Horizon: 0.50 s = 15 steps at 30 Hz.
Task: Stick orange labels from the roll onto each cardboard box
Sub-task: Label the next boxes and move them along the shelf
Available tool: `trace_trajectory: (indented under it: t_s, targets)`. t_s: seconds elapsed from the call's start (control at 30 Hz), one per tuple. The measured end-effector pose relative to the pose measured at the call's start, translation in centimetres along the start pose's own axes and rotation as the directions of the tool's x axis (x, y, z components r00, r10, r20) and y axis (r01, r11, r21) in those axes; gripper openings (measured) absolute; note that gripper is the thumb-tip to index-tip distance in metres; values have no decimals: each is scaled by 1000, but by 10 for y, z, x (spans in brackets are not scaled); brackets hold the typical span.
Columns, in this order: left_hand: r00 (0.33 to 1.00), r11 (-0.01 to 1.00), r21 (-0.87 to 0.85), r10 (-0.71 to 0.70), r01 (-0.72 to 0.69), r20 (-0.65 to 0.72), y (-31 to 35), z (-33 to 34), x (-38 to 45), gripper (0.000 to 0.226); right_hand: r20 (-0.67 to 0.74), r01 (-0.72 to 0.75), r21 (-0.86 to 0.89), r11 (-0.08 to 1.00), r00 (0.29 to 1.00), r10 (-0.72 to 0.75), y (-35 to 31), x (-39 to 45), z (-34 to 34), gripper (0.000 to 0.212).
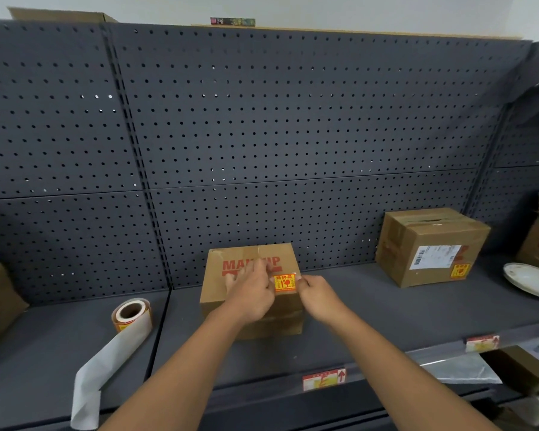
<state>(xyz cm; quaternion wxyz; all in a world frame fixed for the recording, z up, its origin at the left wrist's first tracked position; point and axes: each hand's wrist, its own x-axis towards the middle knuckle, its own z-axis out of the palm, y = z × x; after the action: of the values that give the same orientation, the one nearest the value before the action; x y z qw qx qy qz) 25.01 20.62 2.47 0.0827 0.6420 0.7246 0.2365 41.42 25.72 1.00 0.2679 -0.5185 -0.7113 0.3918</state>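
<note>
Forearms: both reach forward from the bottom edge toward the middle cardboard box (252,293); they are the nearest things to the camera.
Left hand (249,289): it lies on the top of this box, over the red printed word; fingers spread and fairly straight, pressing or steadying; it pinches nothing that I can see.
Right hand (316,295): fingers are curled at the right edge of the orange label (284,283); it seems to pinch that edge or a bit of white backing; the fingertips are too small to be sure.
Label position: between the two hands, on the top of the box near its right front corner; it looks mostly flat, so I judge it is being smoothed down.
Roll (132,314): well to the left of the left hand, standing on the shelf (355,309); a long strip of empty white backing (106,368) trails from it toward the camera.
Done: the right box (430,245), well beyond the right hand, already has an orange label on its front face, below a white shipping sticker.
Left to do: finish pressing this label; brown boxes at the far left edge and far right edge are only partly visible, and I cannot tell if they carry labels.
Other: a white plate (531,279) rests at the far right.
</note>
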Motion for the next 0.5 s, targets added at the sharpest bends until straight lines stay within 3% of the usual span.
trace_trajectory:
  t_s: [0.2,0.3,0.5]
  targets:
    - [999,1000,-2,-21,21,35,0,0,2,40,-53,-50,-165,985,998,42,-13,8,-8,57]
    - [998,999,11,-51,51,-42,3,5,1,31,-98,-72,-224,972,994,51,-14,14,-4,57]
    - [945,979,-22,-203,204,-257,17,15,6,25,-136,-93,-182,979,988,69,-6,17,-1,49]
